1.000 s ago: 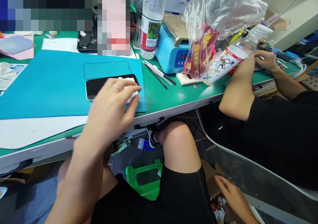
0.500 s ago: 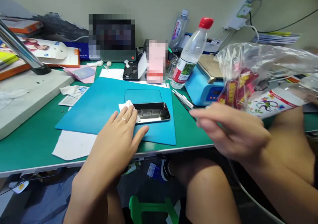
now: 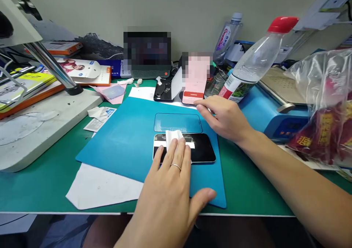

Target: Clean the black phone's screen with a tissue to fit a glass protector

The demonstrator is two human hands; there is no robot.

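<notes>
My left hand (image 3: 173, 182) lies flat with outstretched fingers, pressing a white wipe (image 3: 173, 135) onto the glass of a black phone (image 3: 202, 151). The thumb is spread to the side. The phone lies face up on a blue mat (image 3: 118, 141). Just behind it rests a clear sheet with a dark outline, like a screen protector (image 3: 178, 122). My right hand (image 3: 224, 116) is closed over the mat's right back edge, thumb and forefinger together. Something small and dark shows at its fingers, too little to name. The tweezers seen there earlier are hidden by this hand.
A red-capped bottle (image 3: 253, 61) leans behind my right hand, beside a blue scale (image 3: 277, 112). A clear bag of red packets (image 3: 324, 127) is at right. A white lamp base (image 3: 55, 130) stands left. A pink-screened phone (image 3: 195, 79) and small speaker display (image 3: 151, 72) are behind.
The view has shifted closer to the desk. My left hand has slid the wipe from the phone's left end toward its middle. My right hand has moved forward from the front edge to the mat's back corner.
</notes>
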